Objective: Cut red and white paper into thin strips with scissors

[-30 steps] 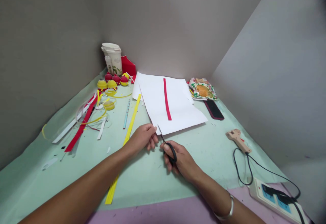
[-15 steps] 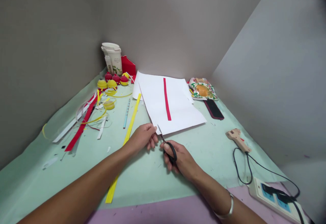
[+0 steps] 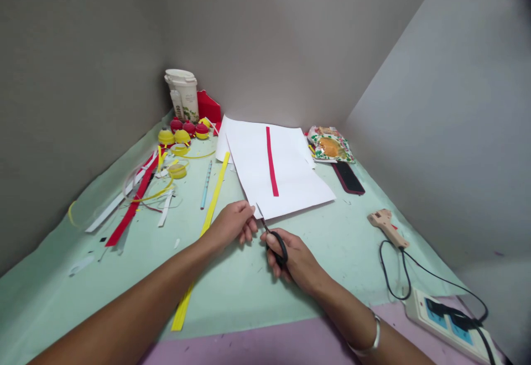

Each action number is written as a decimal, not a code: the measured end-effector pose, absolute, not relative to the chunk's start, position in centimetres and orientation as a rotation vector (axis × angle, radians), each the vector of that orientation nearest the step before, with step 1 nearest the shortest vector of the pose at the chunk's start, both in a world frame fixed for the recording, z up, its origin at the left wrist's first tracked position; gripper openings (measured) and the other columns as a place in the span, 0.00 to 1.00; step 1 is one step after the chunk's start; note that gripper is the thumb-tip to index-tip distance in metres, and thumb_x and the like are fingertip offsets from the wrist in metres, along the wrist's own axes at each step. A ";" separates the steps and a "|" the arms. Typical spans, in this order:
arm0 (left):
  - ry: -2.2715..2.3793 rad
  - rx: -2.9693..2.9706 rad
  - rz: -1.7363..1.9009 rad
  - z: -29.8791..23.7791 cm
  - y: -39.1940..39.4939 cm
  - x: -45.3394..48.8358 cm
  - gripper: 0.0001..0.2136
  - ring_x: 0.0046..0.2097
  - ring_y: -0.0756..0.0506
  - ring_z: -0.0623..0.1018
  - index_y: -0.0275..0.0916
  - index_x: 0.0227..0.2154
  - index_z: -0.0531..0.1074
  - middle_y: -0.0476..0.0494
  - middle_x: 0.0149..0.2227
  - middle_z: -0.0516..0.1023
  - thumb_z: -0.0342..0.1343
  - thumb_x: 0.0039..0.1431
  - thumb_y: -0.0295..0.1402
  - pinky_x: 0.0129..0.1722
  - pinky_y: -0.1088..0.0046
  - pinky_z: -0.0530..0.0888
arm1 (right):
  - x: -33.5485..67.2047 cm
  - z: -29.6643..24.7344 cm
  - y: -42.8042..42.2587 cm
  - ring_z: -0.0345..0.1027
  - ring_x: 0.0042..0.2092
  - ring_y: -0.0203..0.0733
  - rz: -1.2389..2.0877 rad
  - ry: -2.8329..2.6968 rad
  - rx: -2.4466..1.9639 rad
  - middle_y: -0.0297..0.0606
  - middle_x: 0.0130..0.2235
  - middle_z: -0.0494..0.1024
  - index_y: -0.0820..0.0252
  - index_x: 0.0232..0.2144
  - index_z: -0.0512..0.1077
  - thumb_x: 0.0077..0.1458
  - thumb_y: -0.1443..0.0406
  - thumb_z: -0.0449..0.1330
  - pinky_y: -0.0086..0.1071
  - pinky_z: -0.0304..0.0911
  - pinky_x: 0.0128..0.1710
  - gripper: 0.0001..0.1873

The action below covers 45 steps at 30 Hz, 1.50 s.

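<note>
Scissors, one pair, black-handled (image 3: 266,225) — lying in the grasp of the right hand (image 3: 296,260), whose fingers are wrapping the loops. Long axis is running aslant: handles lying toward the surface's near edge, tip pointing toward its far edge and leaning left. A blade is showing over the near-left corner of the white sheet (image 3: 296,180), nearer the middle of the green surface (image 3: 332,227) than any of its corners.

Left hand (image 3: 232,224): pinching that same corner between thumb and fingers, just beside the blade.

Red strip (image 3: 271,160), one: resting on the sheet, pointing from far edge to near.

Yellow strip (image 3: 215,196), one: passing beneath the left forearm, its lower end nearing the near edge.

Pencil (image 3: 206,185), one — lying left of the yellow strip, roughly parallel.

Glue gun (image 3: 388,228), one: lying toward the right edge.
</note>
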<state>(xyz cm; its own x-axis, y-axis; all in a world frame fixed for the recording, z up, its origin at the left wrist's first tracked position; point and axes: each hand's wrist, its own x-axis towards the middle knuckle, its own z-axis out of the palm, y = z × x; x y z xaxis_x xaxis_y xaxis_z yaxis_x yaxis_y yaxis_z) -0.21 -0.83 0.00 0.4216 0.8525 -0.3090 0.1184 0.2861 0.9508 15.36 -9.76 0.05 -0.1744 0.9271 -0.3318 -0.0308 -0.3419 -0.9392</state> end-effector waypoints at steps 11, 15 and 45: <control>1.046 1.196 0.633 0.4 -0.9 -0.1 0.10 0.16 0.53 0.70 0.38 0.25 0.62 0.49 0.20 0.73 0.48 0.61 0.36 0.13 0.81 0.61 | 15.4 0.1 -9.7 0.61 0.17 0.28 1.619 -1.095 -1.332 0.28 0.22 0.69 0.62 0.43 0.70 0.57 0.50 0.58 0.19 0.47 0.10 0.22; 1.042 1.197 0.627 0.4 -1.0 -0.1 0.11 0.16 0.53 0.70 0.38 0.25 0.62 0.49 0.20 0.73 0.48 0.61 0.37 0.13 0.81 0.62 | 15.4 0.1 -9.7 0.62 0.17 0.28 1.616 -1.091 -1.336 0.28 0.22 0.69 0.62 0.43 0.70 0.57 0.51 0.58 0.19 0.47 0.10 0.21; 1.045 1.212 0.615 0.4 -1.0 -0.1 0.10 0.16 0.54 0.69 0.38 0.26 0.62 0.49 0.20 0.73 0.48 0.61 0.36 0.12 0.81 0.62 | 15.4 0.2 -9.6 0.60 0.17 0.28 1.610 -1.108 -1.351 0.28 0.22 0.68 0.62 0.43 0.70 0.57 0.50 0.57 0.20 0.46 0.11 0.22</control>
<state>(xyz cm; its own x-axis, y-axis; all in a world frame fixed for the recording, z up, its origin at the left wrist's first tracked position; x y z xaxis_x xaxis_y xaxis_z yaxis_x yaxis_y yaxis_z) -0.15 -1.01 0.37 0.4284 0.8477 -0.3129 0.1375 0.2811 0.9498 15.41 -9.64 0.23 -0.1642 0.9260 -0.3399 -0.0132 -0.3466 -0.9379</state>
